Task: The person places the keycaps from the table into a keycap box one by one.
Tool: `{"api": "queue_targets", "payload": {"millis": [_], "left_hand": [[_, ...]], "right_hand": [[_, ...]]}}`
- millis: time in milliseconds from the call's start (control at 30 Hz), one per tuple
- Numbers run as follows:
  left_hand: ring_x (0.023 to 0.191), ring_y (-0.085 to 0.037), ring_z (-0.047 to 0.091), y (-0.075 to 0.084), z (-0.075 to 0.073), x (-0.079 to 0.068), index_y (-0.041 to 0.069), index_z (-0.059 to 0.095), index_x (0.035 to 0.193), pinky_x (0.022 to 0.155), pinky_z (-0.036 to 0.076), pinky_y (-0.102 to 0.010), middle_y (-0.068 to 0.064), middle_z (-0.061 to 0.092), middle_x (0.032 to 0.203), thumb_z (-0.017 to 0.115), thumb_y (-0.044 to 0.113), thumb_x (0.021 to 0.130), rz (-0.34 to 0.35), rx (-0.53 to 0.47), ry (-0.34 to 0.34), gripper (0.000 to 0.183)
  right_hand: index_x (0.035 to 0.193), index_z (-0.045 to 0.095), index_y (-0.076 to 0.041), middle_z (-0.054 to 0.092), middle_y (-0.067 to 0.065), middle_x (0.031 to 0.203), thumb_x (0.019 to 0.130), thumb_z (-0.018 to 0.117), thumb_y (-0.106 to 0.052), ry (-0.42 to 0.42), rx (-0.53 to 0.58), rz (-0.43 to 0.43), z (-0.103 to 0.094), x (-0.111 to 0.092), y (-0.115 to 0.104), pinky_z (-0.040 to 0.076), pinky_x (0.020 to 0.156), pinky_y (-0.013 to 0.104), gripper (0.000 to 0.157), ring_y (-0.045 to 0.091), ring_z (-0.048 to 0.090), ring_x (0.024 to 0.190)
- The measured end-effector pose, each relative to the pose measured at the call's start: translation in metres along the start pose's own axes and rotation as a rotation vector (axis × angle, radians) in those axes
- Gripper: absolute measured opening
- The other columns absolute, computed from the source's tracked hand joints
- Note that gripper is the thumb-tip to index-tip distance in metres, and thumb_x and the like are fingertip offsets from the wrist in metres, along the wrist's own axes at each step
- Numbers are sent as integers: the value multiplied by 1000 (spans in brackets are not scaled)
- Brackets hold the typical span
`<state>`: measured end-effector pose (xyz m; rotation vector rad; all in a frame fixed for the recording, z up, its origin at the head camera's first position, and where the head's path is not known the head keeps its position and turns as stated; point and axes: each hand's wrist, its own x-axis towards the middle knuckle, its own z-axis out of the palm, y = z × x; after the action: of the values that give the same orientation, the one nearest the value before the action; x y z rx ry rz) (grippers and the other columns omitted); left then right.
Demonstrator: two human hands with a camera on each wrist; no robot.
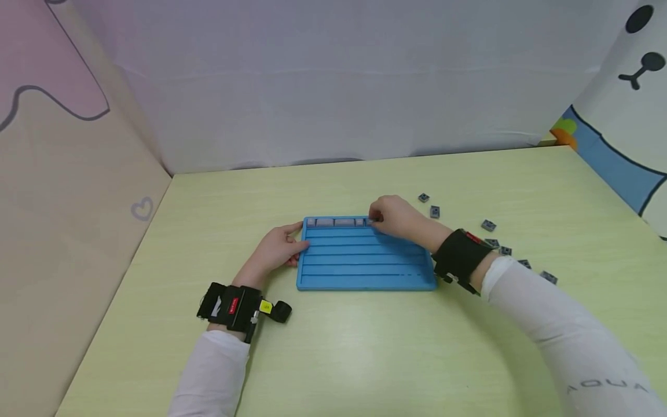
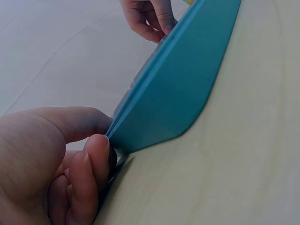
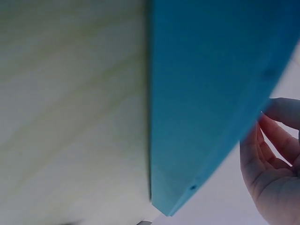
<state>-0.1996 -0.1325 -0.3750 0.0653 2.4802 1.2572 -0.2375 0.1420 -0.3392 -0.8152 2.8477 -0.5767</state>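
A blue tray (image 1: 365, 269) with raised parallel ridges stands on the table, its wedge-shaped side (image 2: 164, 93) showing in the left wrist view. Pale grey rectangular pieces (image 1: 344, 222) of differing widths line its top groove from the left corner. My left hand (image 1: 273, 250) holds the tray's left edge, thumb over the rim and other fingers bent against the side. At the top groove, my right hand (image 1: 398, 217) pinches a small pale grey piece just right of the row, mostly hidden by the fingers. In the right wrist view the rim covers those fingertips.
Several small dark grey pieces (image 1: 488, 225) lie scattered on the table right of the tray, some close beside the right forearm. A pale curtain (image 1: 354, 87) hangs behind the table's back edge. Both wrists wear black straps (image 1: 234, 307).
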Motion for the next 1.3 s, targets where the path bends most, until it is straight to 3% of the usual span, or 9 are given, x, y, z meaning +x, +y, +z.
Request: {"api": "queue_targets", "payload": {"millis": [833,1067,1300], "left_hand": [[46,-8,52,1,1,-1,8,33,148,52,48,-22,2,51,56,61,20,92,0,7,-3,63],[45,-9,52,0,0,0,9,32,148,52,48,-22,2,51,55,61,20,92,-6,4,3,64],[45,-9,52,-1,-1,0,8,32,148,52,48,-22,2,50,55,61,20,92,-8,0,1,64]], "right_hand": [[99,68,2,66,14,89,85,66,-8,-9,11,8,2,0,1,51,76,39,17,25,59,80],[106,66,3,66,17,98,86,67,-16,-4,-7,31,-8,-2,4,51,80,41,27,28,60,88],[109,66,2,66,18,103,89,63,-16,-24,-57,62,-27,-8,11,50,83,43,27,31,61,95]]}}
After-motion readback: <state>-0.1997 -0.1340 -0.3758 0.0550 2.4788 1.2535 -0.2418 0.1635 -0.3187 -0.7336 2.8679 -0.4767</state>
